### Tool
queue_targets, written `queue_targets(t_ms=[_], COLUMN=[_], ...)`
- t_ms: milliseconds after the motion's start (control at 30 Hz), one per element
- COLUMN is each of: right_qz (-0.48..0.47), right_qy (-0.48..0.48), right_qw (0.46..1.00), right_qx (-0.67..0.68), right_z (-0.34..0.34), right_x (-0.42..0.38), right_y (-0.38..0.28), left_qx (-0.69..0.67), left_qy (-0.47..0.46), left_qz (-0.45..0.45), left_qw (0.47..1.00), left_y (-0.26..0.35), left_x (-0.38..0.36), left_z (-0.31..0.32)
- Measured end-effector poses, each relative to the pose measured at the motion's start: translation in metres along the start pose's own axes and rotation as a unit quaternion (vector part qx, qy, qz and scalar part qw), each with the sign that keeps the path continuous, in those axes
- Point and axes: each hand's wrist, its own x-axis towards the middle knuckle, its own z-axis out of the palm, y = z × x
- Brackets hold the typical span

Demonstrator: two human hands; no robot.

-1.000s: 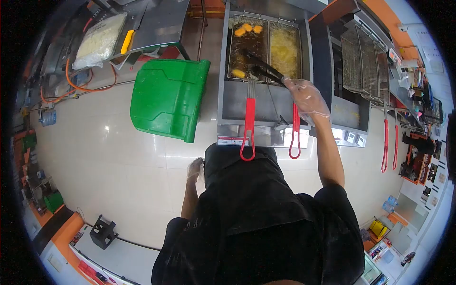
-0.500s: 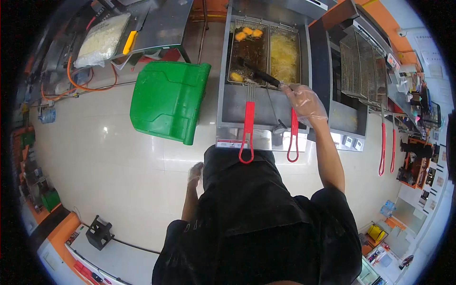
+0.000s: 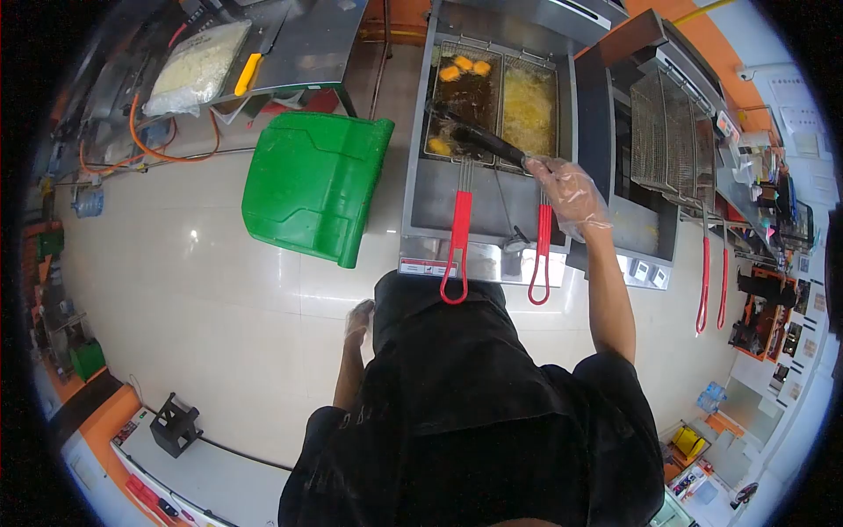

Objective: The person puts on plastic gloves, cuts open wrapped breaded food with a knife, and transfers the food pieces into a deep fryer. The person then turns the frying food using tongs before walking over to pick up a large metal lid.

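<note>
My right hand (image 3: pixel 571 198), in a clear plastic glove, is closed round a long black-handled utensil (image 3: pixel 492 145). Its dark far end dips into the left fryer basket (image 3: pixel 429 145), where its exact shape is hard to make out. Golden pieces of food (image 3: pixel 463 68) float at the back of this basket, with another piece (image 3: pixel 438 147) near the front. Pale food bubbles in oil in the right basket (image 3: pixel 556 110). My right hand is just above the right basket's red handle (image 3: pixel 542 255). My left hand (image 3: pixel 358 321), also gloved, hangs beside my leg, fingers loosely extended and holding nothing visible.
The left basket's red handle (image 3: pixel 459 233) juts over the fryer's front edge. A green plastic lid or bin (image 3: pixel 312 184) stands left of the fryer. A steel table (image 3: pixel 320 39) holds a yellow-handled knife (image 3: pixel 248 75) and a bag of pale food (image 3: pixel 198 66). More wire baskets (image 3: pixel 667 132) hang at right.
The utensil's tip has shifted slightly back and left within the left basket. My right hand has moved a little with it, while the left hand stays low. The view has shifted slightly.
</note>
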Motion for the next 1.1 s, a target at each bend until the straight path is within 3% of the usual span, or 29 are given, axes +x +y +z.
queue_targets(t_ms=[33, 233, 333, 433, 533, 600, 667, 733, 833, 933, 1033, 1100], right_qz=[0.032, -0.056, 0.041, 0.085, 0.035, -0.051, -0.055, 0.026, 0.009, -0.025, -0.092, 0.002], right_qy=[0.004, 0.017, -0.011, -0.003, 0.036, 0.049, 0.038, 0.003, 0.019, 0.014, 0.032, 0.016], right_qw=[0.999, 0.998, 0.995, 0.994, 0.999, 0.997, 0.997, 0.999, 1.000, 0.999, 0.995, 1.000], right_qx=[0.014, -0.033, 0.094, 0.069, -0.006, -0.039, -0.026, 0.036, 0.014, -0.034, -0.029, 0.012], right_z=[-0.001, 0.009, -0.006, -0.002, 0.005, 0.024, 0.031, 0.008, 0.001, 0.008, 0.012, 0.009], right_x=[0.000, -0.002, -0.006, -0.002, -0.003, 0.002, 0.004, -0.003, -0.006, -0.004, -0.006, -0.003], right_y=[-0.001, 0.012, -0.012, -0.002, 0.004, 0.026, 0.037, 0.006, 0.006, 0.013, 0.012, 0.007], left_qx=[-0.037, 0.005, -0.036, 0.057, 0.001, -0.009, -0.042, -0.096, -0.015, -0.034, -0.047, -0.077], left_qy=[0.008, 0.027, 0.030, 0.006, -0.006, -0.007, 0.002, 0.019, 0.027, 0.038, 0.023, 0.013], left_qz=[-0.002, -0.028, -0.029, 0.045, 0.010, 0.013, 0.003, -0.022, -0.011, -0.057, -0.023, 0.026], left_qw=[0.999, 0.999, 0.999, 0.997, 1.000, 1.000, 0.999, 0.995, 0.999, 0.997, 0.998, 0.997], left_y=[-0.009, -0.002, -0.019, 0.036, 0.027, 0.020, 0.010, -0.005, 0.020, 0.019, 0.000, -0.013], left_x=[0.004, -0.004, 0.005, -0.030, -0.021, -0.019, -0.010, -0.001, -0.013, -0.010, -0.003, -0.004], left_z=[0.000, 0.001, -0.001, 0.000, 0.000, -0.002, -0.004, -0.006, -0.007, -0.007, -0.009, -0.011])
